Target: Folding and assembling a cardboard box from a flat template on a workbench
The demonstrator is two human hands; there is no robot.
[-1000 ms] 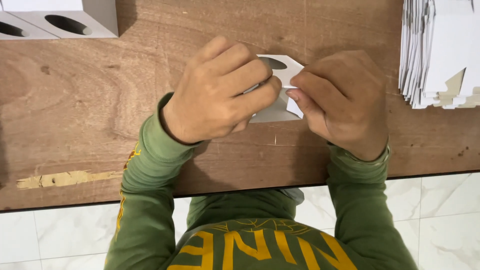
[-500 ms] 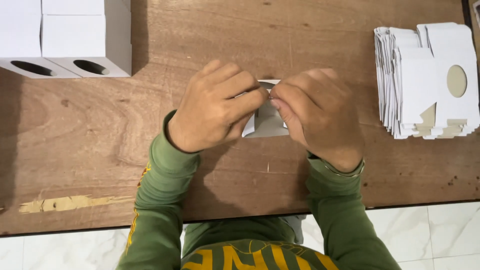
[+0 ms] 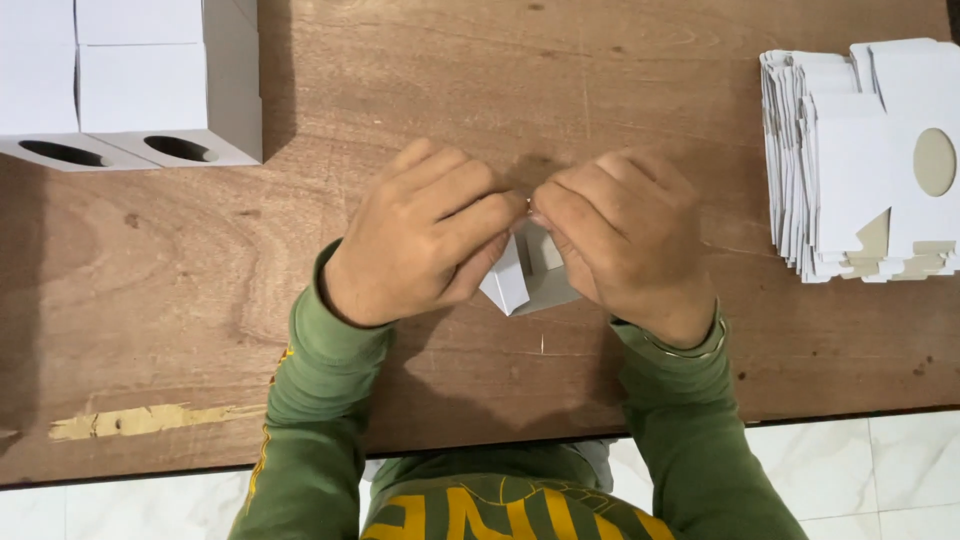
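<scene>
A small white cardboard box (image 3: 520,277), partly folded, is held between both hands just above the middle of the wooden tabletop (image 3: 200,300). The left hand (image 3: 425,235) is seen knuckles-up, its fingers curled inward and to the right, the thumb tucked beneath them against the box's left face. The right hand (image 3: 625,235) mirrors it — fingers bent down and leftward over the box's upper edge, wrist angled out toward the near edge of the tabletop. The fingertips of the two hands meet, touching, above the box, so that each grip is closed on the cardboard and only the lower corner of the box is left showing between the palms. Both forearms, in green sleeves (image 3: 320,420), are drawn in from the near edge and converge on the box. At the far left corner, assembled white boxes (image 3: 150,90) with oval cut-outs are stacked — well apart from the hands. To the right, a pile of flat white box blanks (image 3: 860,160) lies on the tabletop, near the right hand but not touched.
</scene>
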